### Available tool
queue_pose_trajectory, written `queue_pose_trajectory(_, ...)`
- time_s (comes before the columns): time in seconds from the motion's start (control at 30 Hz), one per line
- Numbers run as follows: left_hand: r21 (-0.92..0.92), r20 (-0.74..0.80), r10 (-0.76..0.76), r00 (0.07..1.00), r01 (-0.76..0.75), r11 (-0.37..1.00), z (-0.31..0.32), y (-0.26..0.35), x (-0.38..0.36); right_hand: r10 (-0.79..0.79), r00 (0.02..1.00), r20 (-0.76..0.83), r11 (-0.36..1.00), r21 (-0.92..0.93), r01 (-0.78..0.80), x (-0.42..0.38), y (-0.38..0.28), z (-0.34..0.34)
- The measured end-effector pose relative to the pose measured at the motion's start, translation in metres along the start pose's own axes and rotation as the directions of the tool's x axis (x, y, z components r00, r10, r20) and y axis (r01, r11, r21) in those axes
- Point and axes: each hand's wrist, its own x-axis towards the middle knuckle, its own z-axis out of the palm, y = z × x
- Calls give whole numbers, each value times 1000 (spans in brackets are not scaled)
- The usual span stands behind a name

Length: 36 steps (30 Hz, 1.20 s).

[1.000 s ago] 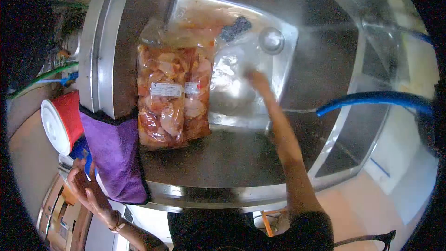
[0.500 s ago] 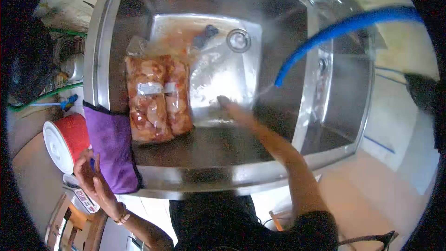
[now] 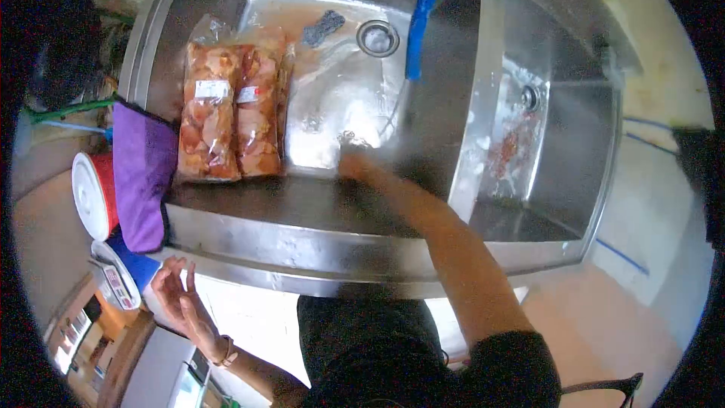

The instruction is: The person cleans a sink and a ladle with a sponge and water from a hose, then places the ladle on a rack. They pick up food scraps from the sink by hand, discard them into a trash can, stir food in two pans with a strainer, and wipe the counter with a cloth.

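Note:
My right hand is low in the large steel sink, blurred by motion over the wet, shiny floor of the basin; its fingers cannot be made out. Water runs from the blue hose near it. To its left lie clear plastic bags of raw meat, one beside another, each with a white label. My left hand is raised outside the front left of the sink with its fingers apart, holding nothing, below the purple cloth draped over the rim.
A grey scrubber lies near the round drain. A smaller basin with reddish scraps is on the right. At the left are a red bucket with a white lid and a scale.
The view has shifted, so the sink and bags appear higher. The blue hose has swung left and hangs steeply near the drain. My left hand is now below the cloth, not overlapping it.

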Motion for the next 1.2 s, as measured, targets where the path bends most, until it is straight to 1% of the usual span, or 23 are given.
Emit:
queue_pose_trajectory(0.03, 0, -7, -8, 1000, 8, 1000, 6, 5, -10, -11, 1000, -1, 1000, -13, 11, -7, 0, -10)
queue_pose_trajectory(0.13, -28, 84, 13, 996, -11, 1000, 12, 22, -27, -110, 898, 426, 988, -49, 144, -15, 16, -161)
queue_pose_trajectory(0.17, -30, 102, 36, 994, -33, 999, 15, 32, -28, -150, 886, 439, 988, 25, 155, -14, 21, -186)
queue_pose_trajectory(0.2, -41, 110, 57, 992, -53, 998, 17, 39, -30, -133, 894, 427, 990, 9, 143, -19, 22, -209)
queue_pose_trajectory(0.27, -39, 123, 90, 988, -86, 996, 22, 46, -27, -62, 972, 225, 995, 96, 41, -42, 19, -279)
queue_pose_trajectory(0.33, -150, 152, 118, 981, -95, 984, 32, 51, -24, 44, 998, 52, 969, 239, -55, -85, 14, -346)
queue_pose_trajectory(0.37, -164, 194, 118, 974, -86, 983, 40, 54, -22, 77, 996, -32, 960, 272, -66, -110, 12, -372)
queue_pose_trajectory(0.4, -172, 231, 109, 967, -69, 983, 49, 61, -20, 101, 994, -33, 958, 272, -88, -133, 6, -392)
queue_pose_trajectory(0.47, -91, 306, 68, 949, -42, 995, 71, 71, -20, 274, 934, -231, 920, 345, -184, -174, -10, -419)
queue_pose_trajectory(0.53, -151, 439, 103, 892, -40, 988, 96, 74, -19, 355, 907, -225, 889, 382, -253, -205, -25, -425)
queue_pose_trajectory(0.6, -76, 586, 117, 802, -90, 993, 127, 77, -18, 432, 867, -249, 862, 396, -316, -225, -36, -423)
queue_pose_trajectory(0.67, 55, 695, 78, 715, -160, 986, 159, 83, -23, 377, 880, -288, 891, 373, -260, -238, -49, -396)
queue_pose_trajectory(0.73, 39, 760, 217, 613, -376, 926, 188, 71, -30, 394, 898, -195, 850, 450, -275, -247, -70, -377)
queue_pose_trajectory(0.77, 17, 789, 295, 539, -499, 867, 202, 66, -35, 395, 909, -133, 858, 406, -314, -250, -79, -367)
queue_pose_trajectory(0.8, 22, 826, 296, 480, -552, 834, 210, 68, -45, 396, 915, -69, 867, 357, -348, -255, -84, -355)
queue_pose_trajectory(0.87, 35, 896, 270, 351, -664, 747, 224, 44, -65, 354, 923, -153, 872, 411, -266, -269, -86, -336)
queue_pose_trajectory(0.93, 37, 951, 173, 255, -652, 757, 231, 44, -83, 446, 849, -284, 815, 522, -253, -284, -76, -333)
queue_pose_trajectory(1.0, 58, 949, 164, 270, -659, 750, 236, 28, -103, 584, 802, -128, 727, 521, -446, -304, -49, -347)
queue_pose_trajectory(1.03, 55, 936, 210, 281, -708, 704, 239, 24, -109, 655, 741, -145, 687, 523, -504, -314, -30, -342)
queue_pose_trajectory(1.07, 57, 922, 255, 290, -756, 653, 244, 23, -111, 634, 741, -223, 710, 548, -442, -325, -1, -329)
queue_pose_trajectory(1.13, 136, 864, 221, 453, -631, 763, 256, 27, -114, 688, 723, 62, 453, 742, -495, -345, 54, -324)
queue_pose_trajectory(1.17, 140, 822, 292, 489, -670, 729, 263, 19, -110, 571, 820, -27, 664, 603, -442, -356, 112, -258)
queue_pose_trajectory(1.2, 143, 770, 316, 554, -633, 761, 270, 29, -99, 421, 903, -89, 835, 427, -347, -364, 166, -195)
